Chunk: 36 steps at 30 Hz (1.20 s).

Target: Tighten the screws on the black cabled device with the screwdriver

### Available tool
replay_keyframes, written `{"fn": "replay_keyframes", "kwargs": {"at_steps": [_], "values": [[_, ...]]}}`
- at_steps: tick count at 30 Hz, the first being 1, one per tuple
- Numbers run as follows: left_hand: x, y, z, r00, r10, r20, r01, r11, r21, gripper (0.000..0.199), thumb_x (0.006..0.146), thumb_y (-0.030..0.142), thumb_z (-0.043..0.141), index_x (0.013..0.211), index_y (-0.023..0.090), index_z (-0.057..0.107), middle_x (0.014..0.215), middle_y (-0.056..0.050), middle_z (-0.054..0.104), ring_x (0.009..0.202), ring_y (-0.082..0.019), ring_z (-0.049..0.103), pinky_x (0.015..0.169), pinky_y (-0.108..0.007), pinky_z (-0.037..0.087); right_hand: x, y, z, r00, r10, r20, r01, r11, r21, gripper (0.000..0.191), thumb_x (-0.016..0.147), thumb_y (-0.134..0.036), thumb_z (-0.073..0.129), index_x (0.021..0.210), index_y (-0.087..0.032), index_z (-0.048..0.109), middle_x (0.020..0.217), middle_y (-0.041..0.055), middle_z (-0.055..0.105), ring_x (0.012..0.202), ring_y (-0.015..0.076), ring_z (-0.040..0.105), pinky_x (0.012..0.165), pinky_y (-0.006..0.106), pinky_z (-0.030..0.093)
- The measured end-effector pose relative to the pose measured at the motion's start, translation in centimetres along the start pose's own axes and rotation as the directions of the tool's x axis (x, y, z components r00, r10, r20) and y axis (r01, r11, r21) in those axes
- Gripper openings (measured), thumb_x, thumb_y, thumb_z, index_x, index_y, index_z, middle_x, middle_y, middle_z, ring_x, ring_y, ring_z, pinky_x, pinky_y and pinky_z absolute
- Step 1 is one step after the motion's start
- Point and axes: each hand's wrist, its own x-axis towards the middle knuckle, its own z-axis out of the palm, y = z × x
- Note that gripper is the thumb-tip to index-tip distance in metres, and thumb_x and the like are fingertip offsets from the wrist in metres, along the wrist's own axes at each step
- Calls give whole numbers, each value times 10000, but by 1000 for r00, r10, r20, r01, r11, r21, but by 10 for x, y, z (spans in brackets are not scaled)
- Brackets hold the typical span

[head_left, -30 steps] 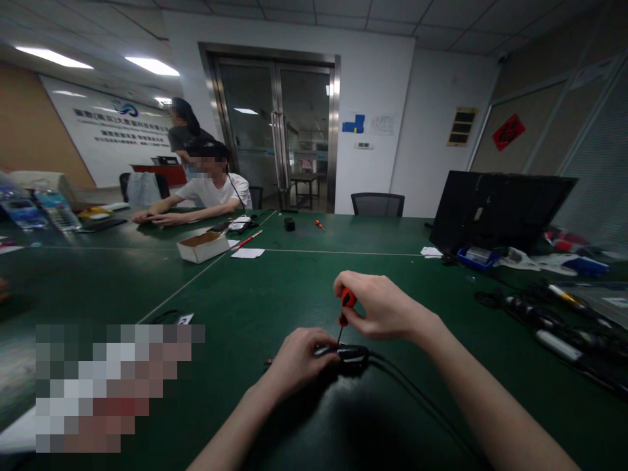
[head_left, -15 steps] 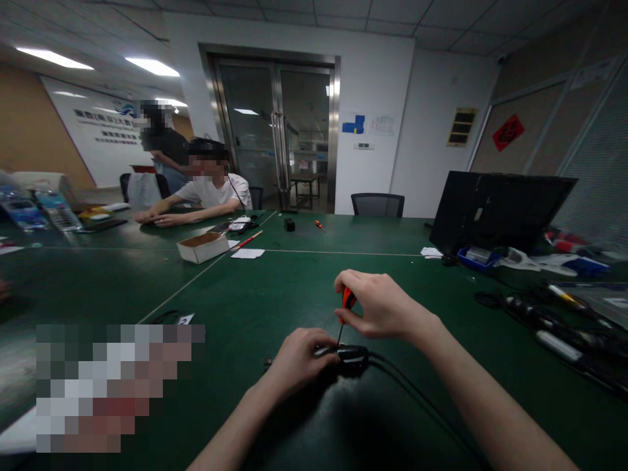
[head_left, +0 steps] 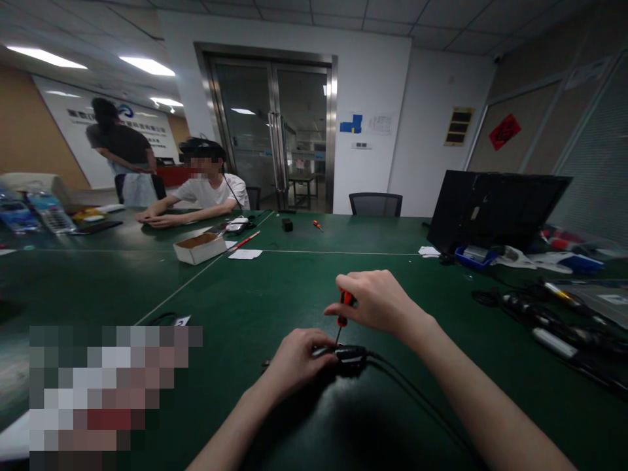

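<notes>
My right hand [head_left: 373, 301] grips a screwdriver [head_left: 345, 299] with a red and black handle, its thin shaft pointing down. The tip meets a black corded device [head_left: 350, 354] lying on the green table [head_left: 275, 294]; the exact contact point is too small to make out. Around the left part of that device my left hand [head_left: 303, 356] is closed, fingers over the top, holding it against the table. Its left end pokes out beyond my hand. From its right end a black cable [head_left: 407, 389] runs toward the table's near edge.
An open cardboard box [head_left: 200, 248] and a second screwdriver [head_left: 318, 226] lie farther back. At right are a monitor [head_left: 495, 212], a blue tray [head_left: 473, 257] and black cabled tools [head_left: 554, 337]. A seated person [head_left: 206, 190] works across the table; another person [head_left: 120, 140] stands behind.
The thumb and fingers of my right hand have shifted on the screwdriver handle. My left hand stays on the device. The standing person has moved left and turned away.
</notes>
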Motion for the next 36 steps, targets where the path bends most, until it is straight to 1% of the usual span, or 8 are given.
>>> {"fn": "replay_keyframes", "kwargs": {"at_steps": [4,7,10,13,17,25,32,36], "values": [[0,0,0,1000,-2,7,2,1000,2,249,839,306,635,983,185,798,1033,-65,769,949,-223,664,827,-273,469,-4,2,-2,998,-55,17,51,979,200,199,866,-280,688,988,-192,558,946,40,675,779,159,602,632,266,341],[0,0,1,1000,8,6,-8,1000,1,253,835,305,632,980,183,800,1039,-69,767,946,-226,664,818,-274,471,-6,4,-4,997,-61,54,42,954,297,212,835,-134,631,1020,-196,547,935,21,671,788,145,593,660,259,357],[1,-2,1,1000,14,1,-14,1000,-4,263,831,306,640,993,174,799,1029,-76,768,935,-228,667,811,-278,470,-5,4,-4,998,-29,55,15,969,245,211,860,-175,652,1039,-208,547,932,22,682,770,148,594,632,258,322],[1,-3,1,1000,13,6,-13,1000,1,273,835,316,637,1003,174,797,1018,-77,769,932,-230,668,817,-284,469,-2,1,-3,999,-24,40,19,991,129,198,895,-341,691,986,-217,566,903,25,695,731,153,598,592,258,267],[2,-3,1,1000,3,13,-3,1000,3,274,825,325,640,1004,188,796,1016,-65,775,937,-229,667,826,-284,471,0,-2,-1,1000,-4,25,3,1000,27,341,905,-534,647,882,-201,579,829,38,690,699,163,607,570,267,242],[2,-2,0,1000,10,23,-10,1000,5,266,825,314,619,974,192,802,1023,-58,773,930,-215,663,806,-269,467,-7,2,-4,997,-60,53,41,951,307,216,829,-152,631,1028,-195,560,971,41,676,814,159,605,677,265,373],[2,-2,0,1000,19,15,-19,1000,12,257,827,298,635,988,186,801,1042,-67,767,948,-222,665,815,-270,469,-3,2,-4,998,-23,54,11,977,213,184,873,-211,660,1017,-223,545,931,15,686,765,149,603,615,253,309],[1,-2,-1,1000,14,8,-14,1000,3,250,823,290,652,996,186,801,1029,-66,771,942,-226,670,824,-278,470,-1,0,-4,999,-17,42,14,996,86,233,900,-414,683,913,-215,563,848,17,692,709,155,600,571,257,247]]}}
